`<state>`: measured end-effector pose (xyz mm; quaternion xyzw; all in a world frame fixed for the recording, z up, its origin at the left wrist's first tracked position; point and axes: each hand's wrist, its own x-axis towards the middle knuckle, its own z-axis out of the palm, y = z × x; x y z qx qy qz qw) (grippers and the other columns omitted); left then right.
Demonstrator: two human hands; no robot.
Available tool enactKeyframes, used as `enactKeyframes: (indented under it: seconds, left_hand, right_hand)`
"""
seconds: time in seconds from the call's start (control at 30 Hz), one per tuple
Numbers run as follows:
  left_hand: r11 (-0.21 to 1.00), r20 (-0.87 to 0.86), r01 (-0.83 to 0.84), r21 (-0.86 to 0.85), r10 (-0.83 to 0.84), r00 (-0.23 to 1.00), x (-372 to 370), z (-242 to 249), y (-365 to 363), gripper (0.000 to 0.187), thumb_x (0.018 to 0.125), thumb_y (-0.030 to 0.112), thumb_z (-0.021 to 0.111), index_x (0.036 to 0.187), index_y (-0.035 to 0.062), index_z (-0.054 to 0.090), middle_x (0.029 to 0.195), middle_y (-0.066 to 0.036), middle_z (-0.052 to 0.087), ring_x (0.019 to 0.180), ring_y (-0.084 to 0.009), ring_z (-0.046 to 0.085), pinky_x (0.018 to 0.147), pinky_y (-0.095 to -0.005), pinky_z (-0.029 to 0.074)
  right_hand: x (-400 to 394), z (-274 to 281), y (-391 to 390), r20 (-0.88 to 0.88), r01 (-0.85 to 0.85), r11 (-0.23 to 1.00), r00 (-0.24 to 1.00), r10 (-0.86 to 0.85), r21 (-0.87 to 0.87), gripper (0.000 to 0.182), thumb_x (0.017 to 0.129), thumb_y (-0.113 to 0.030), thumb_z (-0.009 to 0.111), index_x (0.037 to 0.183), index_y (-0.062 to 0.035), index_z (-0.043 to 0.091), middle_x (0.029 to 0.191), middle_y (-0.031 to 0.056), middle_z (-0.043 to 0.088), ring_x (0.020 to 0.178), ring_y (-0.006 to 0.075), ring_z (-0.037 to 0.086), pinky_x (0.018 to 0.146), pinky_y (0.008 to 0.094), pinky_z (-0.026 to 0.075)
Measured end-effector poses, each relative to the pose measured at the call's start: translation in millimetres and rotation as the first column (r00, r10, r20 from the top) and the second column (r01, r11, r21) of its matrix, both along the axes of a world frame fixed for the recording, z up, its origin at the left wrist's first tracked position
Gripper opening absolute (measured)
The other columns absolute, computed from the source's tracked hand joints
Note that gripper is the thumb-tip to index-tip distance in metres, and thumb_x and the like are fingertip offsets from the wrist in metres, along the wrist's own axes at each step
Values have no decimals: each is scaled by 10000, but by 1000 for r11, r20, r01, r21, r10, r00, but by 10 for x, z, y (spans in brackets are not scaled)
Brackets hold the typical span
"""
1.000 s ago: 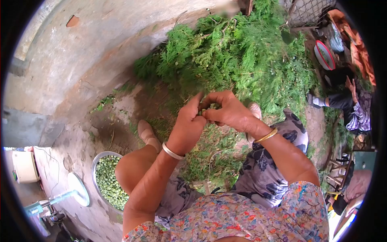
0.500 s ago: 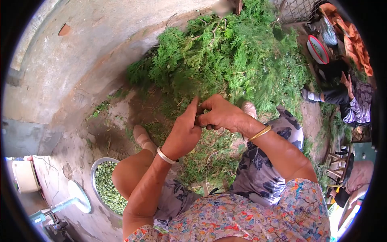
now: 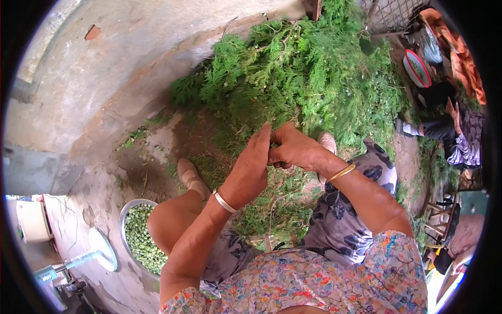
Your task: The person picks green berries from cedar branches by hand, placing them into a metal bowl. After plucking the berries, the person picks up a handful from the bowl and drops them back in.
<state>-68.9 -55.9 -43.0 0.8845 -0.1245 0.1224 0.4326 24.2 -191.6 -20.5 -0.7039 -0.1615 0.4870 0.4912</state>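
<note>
My left hand (image 3: 248, 170), with a white bangle at the wrist, is raised edge-on with its fingers stretched straight up. Its palm side faces my right hand (image 3: 294, 147) and is mostly hidden. The right hand, wearing a gold bangle, has bent fingers that meet the left hand's inner side; whatever they pinch is too small or covered to make out. Just beyond both hands rises a big heap of green, feathery conifer branches (image 3: 314, 73). Down by my left knee stands a round metal basin (image 3: 123, 230) full of small green cones or berries (image 3: 140, 235).
A fan (image 3: 104, 250) stands at the lower left beside the basin. Plant scraps (image 3: 277, 209) litter the ground between my feet. A rough wall (image 3: 115, 63) bounds the left. At the right sits another person (image 3: 463, 141), near a red-rimmed bowl (image 3: 417, 68).
The whole view has shifted slightly. My hands stay together, with the left fingers still straight and the right ones bent. The other person's hands have moved a little.
</note>
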Motion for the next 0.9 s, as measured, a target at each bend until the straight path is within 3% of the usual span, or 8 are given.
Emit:
enactKeyframes:
  seconds: [0.17,0.23,0.27,0.33,0.57,0.63,0.7,0.9]
  left_hand:
    - [988,-110,-118,-96,108,988,-137,134,-1,567,726,-95,539,1276,-35,412,1062,-246,592,911,-328,620,792,-329,485]
    - [925,-215,-232,-300,172,961,-185,190,6,364,742,-40,610,1098,-53,536,905,-157,633,790,-184,626,677,-295,494]
    - [927,-205,-230,-296,173,963,-201,240,2,364,742,-40,610,1098,-53,536,905,-157,633,790,-184,626,677,-295,494]
    - [946,-276,-233,-226,167,946,-233,354,-3,152,770,-2,641,887,-53,558,742,-75,599,690,-80,575,570,-257,467]
    - [982,-198,-44,-186,6,980,-497,617,-118,159,826,40,631,753,-19,503,650,-47,566,586,-71,557,508,-234,448]
    - [901,-363,-134,-413,-28,931,-621,670,-197,144,868,64,585,765,-17,524,657,-45,578,576,-89,571,499,-240,461]
    - [863,-369,-127,-489,-72,927,-758,704,-275,143,886,73,557,778,-19,535,664,-51,585,568,-100,575,493,-244,466]
    - [653,-394,-175,-737,-205,896,-1208,665,-554,164,904,99,517,827,-43,551,708,-101,610,543,-138,571,463,-257,465]
  right_hand:
    - [-150,20,-16,-75,227,965,973,-219,134,198,726,-17,653,878,97,597,650,76,579,503,96,505,396,209,342]
    - [-209,119,-65,-86,296,939,955,-285,174,214,727,-23,663,894,94,598,662,77,586,509,97,512,398,208,348]
    - [-249,165,-92,-109,366,908,930,-351,205,231,727,-29,672,911,91,599,674,77,594,515,97,520,400,207,353]
    - [-319,229,-154,-91,390,894,921,-380,221,246,726,-38,680,923,85,602,679,78,600,516,96,523,404,207,362]
    - [-656,458,-368,1,372,865,918,-395,337,213,731,-55,689,903,60,635,657,55,610,527,87,543,436,202,407]
    - [-812,494,-440,13,376,855,913,-407,357,204,737,-48,684,905,58,635,663,55,616,529,87,544,439,205,412]
    - [-969,519,-526,20,386,856,908,-418,345,189,738,-49,690,888,52,635,661,48,614,525,82,535,428,205,395]
    - [-1358,486,-822,-492,562,756,789,-369,335,245,724,-75,734,891,47,604,628,53,576,487,115,508,397,212,318]
